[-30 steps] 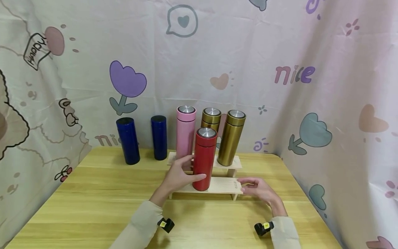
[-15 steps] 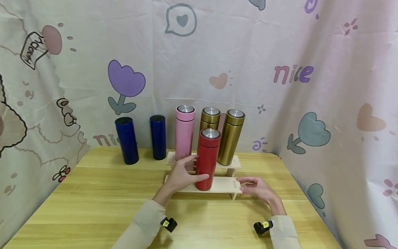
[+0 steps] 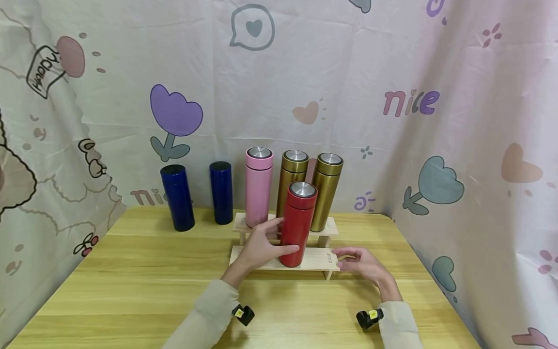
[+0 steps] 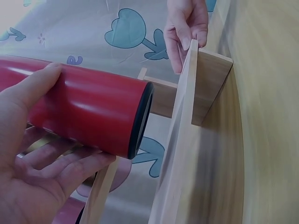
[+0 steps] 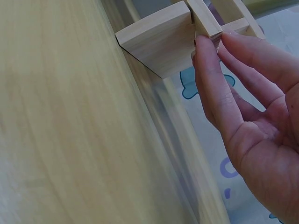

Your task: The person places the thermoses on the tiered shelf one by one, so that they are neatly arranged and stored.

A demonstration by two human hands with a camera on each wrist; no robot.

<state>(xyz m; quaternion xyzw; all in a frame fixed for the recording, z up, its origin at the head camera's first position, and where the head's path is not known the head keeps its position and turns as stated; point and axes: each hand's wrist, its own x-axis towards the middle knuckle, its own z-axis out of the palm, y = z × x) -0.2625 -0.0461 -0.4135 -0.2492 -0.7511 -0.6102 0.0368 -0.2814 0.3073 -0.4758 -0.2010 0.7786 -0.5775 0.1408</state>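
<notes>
Now the left hand [image 3: 263, 246] curls round a glossy red cylindrical flask [image 3: 299, 223], right hand [image 3: 364, 265] pinching a pale wooden two-step stand [image 3: 318, 260].

Obstacles behind red bottle [image 3: 298, 225]: gold bottles [image 3: 327, 189]

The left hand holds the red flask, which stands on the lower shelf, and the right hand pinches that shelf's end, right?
Not quite: the left hand holds the red flask above the lower shelf, not on it; the left wrist view shows a gap under the flask.
</notes>
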